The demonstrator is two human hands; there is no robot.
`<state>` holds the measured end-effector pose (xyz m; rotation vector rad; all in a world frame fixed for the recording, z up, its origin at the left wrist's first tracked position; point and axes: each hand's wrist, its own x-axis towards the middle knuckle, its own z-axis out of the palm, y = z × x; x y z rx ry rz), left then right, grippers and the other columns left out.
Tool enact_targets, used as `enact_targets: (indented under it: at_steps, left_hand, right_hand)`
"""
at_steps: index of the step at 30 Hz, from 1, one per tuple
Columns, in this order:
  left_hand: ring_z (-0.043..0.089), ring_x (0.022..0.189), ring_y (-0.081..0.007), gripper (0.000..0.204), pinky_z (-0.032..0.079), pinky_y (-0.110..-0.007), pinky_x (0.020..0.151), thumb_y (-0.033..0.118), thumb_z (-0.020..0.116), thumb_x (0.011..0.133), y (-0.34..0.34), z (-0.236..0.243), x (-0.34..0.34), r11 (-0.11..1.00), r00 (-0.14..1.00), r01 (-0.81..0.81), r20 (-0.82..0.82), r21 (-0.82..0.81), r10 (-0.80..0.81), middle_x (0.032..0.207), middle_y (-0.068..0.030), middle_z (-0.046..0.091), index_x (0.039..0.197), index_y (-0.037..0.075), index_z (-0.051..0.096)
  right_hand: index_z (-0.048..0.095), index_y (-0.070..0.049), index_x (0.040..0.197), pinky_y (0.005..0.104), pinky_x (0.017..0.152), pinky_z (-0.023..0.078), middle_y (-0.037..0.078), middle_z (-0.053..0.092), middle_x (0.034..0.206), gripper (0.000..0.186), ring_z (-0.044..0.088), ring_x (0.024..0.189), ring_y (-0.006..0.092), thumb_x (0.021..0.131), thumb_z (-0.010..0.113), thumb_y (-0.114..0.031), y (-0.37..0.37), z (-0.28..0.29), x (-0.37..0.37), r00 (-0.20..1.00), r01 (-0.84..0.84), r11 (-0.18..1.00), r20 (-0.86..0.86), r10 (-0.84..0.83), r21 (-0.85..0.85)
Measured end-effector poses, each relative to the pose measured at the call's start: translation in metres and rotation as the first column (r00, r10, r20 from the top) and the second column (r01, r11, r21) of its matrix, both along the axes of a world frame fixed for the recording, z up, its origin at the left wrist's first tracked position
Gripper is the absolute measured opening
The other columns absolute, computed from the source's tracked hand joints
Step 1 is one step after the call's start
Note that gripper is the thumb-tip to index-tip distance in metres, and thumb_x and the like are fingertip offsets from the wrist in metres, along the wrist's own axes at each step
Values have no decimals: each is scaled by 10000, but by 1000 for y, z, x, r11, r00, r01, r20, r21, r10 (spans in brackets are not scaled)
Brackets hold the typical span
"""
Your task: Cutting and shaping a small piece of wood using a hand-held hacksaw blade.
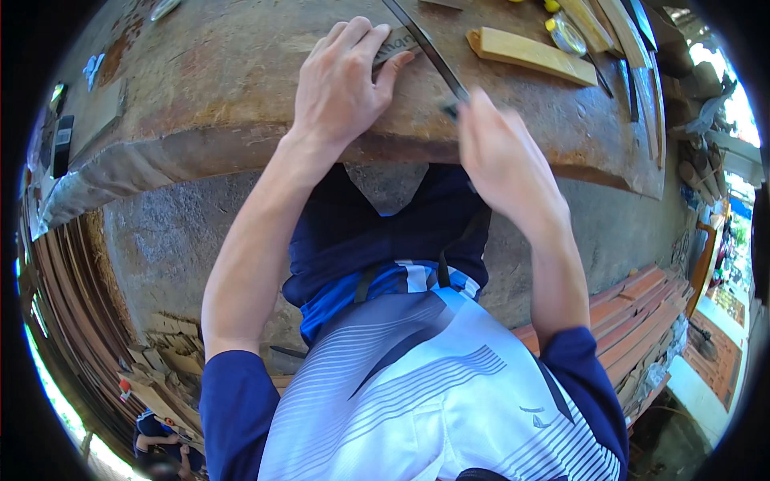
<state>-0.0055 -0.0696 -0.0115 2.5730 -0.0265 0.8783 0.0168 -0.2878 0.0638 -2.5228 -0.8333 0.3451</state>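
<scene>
Grey-brown piece (396,43) lies on the bench (216,88), pinned under the person's half-curled left hand (338,78). Right hand (499,148), blurred, is closed around the near end of a long dark blade (437,60) crossing the piece.

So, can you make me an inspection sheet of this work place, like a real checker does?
Surface: brown table, worn, with dark stains toward the far left.
Job's things: small block with writing on it; a long dark tool crosses it in the picture. Whether they touch, I can't tell.
Clutter: yellow wood, a round clear thing, maybe tape, and wood strips, all to the right.
Hands: left hand grips the block; right hand, blurred, holds the tool's near end.
Cables: nothing seen.
Surroundings: grey floor, planks on the left, reddish boards on the right, another person at lower left.
</scene>
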Motion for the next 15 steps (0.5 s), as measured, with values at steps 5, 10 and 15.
enact_targets:
  at_steps: [5,10,15]
  left_hand:
    - [675,993,-318,358,557,-421,867,261,784,954,4,-2,-3,998,998,-54,15,-18,54,1044,-117,689,1169,-22,740]
    - [681,1010,-319,358,563,-416,863,265,777,961,-8,6,1,997,998,-70,-6,-20,70,1041,-120,688,1169,-25,742]
    - [628,1077,-409,337,529,-464,951,141,711,940,3,9,-3,992,996,-60,-66,-107,53,1078,-224,636,1188,-86,682]
  right_hand:
    - [537,64,1017,607,805,546,389,676,894,197,686,907,549,1056,480,-120,28,-23,11,999,-26,999,24,25,19]
    - [544,60,1022,619,802,539,373,677,849,243,688,890,548,1089,473,-162,-15,-7,-26,989,92,995,-116,-95,-31]
    - [556,68,1009,608,811,544,357,685,868,235,671,860,563,1066,494,-152,24,-21,23,996,-62,998,63,60,33]
